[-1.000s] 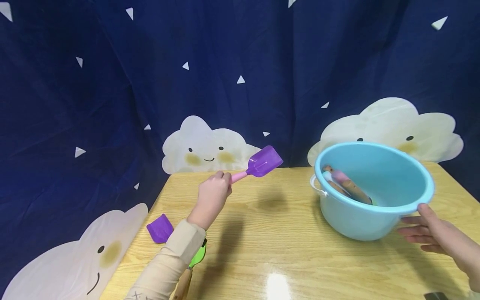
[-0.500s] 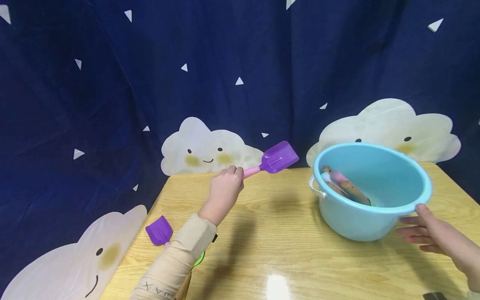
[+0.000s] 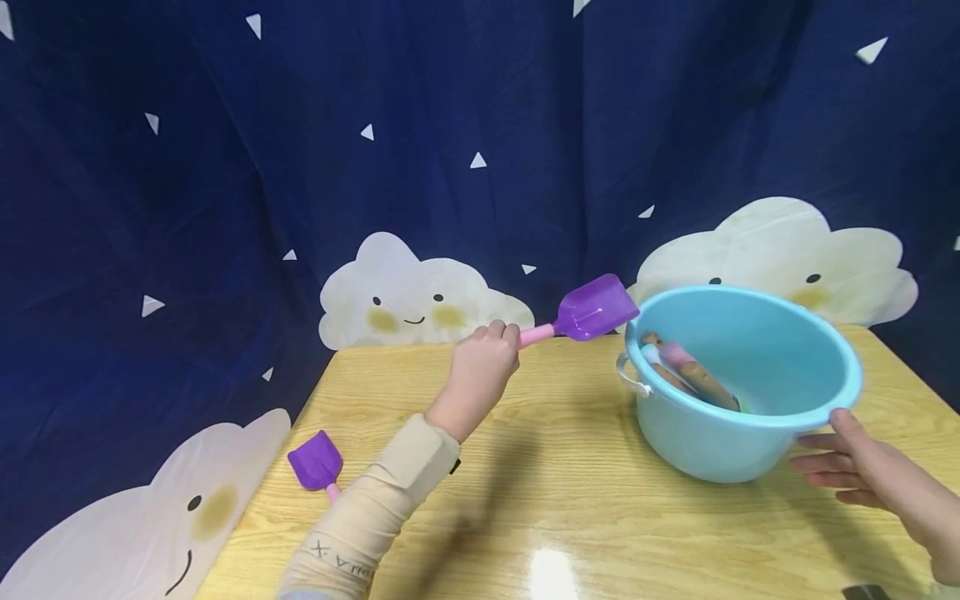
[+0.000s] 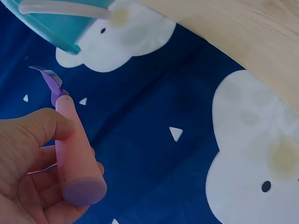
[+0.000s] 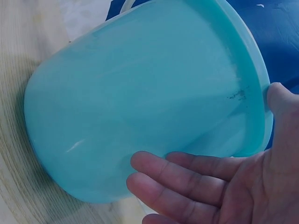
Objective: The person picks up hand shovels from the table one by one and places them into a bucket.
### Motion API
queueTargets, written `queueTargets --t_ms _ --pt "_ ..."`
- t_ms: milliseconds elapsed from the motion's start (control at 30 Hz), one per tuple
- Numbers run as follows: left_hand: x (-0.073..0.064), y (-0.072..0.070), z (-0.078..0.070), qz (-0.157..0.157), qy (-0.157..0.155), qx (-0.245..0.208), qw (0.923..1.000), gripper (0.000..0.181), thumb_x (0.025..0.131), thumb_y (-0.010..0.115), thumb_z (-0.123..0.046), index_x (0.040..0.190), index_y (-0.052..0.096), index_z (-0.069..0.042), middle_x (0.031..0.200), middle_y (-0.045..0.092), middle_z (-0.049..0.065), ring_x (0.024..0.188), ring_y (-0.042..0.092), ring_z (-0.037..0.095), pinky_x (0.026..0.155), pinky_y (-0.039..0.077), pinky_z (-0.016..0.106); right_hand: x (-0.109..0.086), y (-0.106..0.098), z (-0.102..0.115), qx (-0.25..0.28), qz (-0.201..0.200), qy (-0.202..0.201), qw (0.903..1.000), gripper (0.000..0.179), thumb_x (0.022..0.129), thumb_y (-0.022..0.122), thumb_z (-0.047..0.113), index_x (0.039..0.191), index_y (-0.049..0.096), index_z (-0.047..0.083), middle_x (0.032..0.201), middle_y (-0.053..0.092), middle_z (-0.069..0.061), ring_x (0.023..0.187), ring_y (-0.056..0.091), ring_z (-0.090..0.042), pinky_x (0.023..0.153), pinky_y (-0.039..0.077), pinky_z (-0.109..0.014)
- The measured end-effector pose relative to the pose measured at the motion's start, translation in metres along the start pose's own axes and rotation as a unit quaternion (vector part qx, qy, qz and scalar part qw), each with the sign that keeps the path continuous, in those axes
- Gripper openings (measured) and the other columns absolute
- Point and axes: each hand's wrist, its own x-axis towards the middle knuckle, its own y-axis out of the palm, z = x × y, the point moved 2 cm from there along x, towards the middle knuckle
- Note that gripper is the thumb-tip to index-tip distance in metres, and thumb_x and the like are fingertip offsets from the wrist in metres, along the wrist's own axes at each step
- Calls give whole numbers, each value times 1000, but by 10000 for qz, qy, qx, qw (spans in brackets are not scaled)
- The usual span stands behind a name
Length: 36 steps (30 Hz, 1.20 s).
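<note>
1. Your left hand [image 3: 483,367] clamps its fingers on one shovel [image 3: 597,307] above the tabletop [image 3: 585,475], lengthwise 8-to-2 o'clock, blade toward 2.
2. Second shovel [image 3: 315,460]: 8 o'clock.
3. Right hand [image 3: 877,471], fingers apart, touches one bucket [image 3: 712,442], 3 o'clock.

head: forward, down | left wrist: close behind shovel [image 4: 76,154] | right wrist: near bucket [image 5: 145,93] | shared: bucket

A wooden surface [image 3: 600,525] with yellowish grain, a bright patch of glare on it near the front. Toward its right side stands a light-blue bucket [image 3: 720,450] with a white handle. Near the left edge lies a small purple shovel [image 3: 315,461], its pink handle partly hidden by a sleeve.
</note>
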Motion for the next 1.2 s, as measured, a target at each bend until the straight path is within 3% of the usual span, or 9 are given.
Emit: queueTargets --t_ms 267,567,900,1033,1200 --pt "13 -2 -17 -213 332 -61 9992 12 66 69 -8 74 60 -7 65 54 2 51 51 15 43 43 24 -1 -1 -1 16 20 -93 10000 88 90 -9 50 123 24 -25 109 54 -31 97 54 -44 72 45 -52" --pt "23 -1 -42 273 642 15 9976 9 71 66 -7 73 58 -10 66 53 0 55 52 13 45 43 21 -2 -2 1 -1 50 -43 10000 89 90 -8 51 122 26 -25 109 55 -30 97 54 -44 72 45 -52" --pt "32 -3 -68 73 898 396 9951 9 76 60 -5 75 61 -13 64 51 -3 54 49 9 44 39 18 28 -12 -43 156 -2 275 9995 88 89 -1 58 130 26 -16 112 57 -24 98 57 -37 72 46 -52" --pt "36 -5 -78 27 1050 529 9931 12 77 59 -6 80 64 -15 64 50 -4 52 46 8 44 36 16 20 -11 -30 155 49 128 9998 89 89 -4 55 128 25 -19 111 55 -27 98 55 -40 72 46 -52" --pt "42 -7 -89 204 1233 541 9907 11 81 56 -8 81 64 -17 67 53 -4 57 49 8 48 39 17 3 -5 -6 139 -30 -63 9999 89 90 -5 53 125 25 -23 109 54 -32 96 56 -41 73 46 -50"
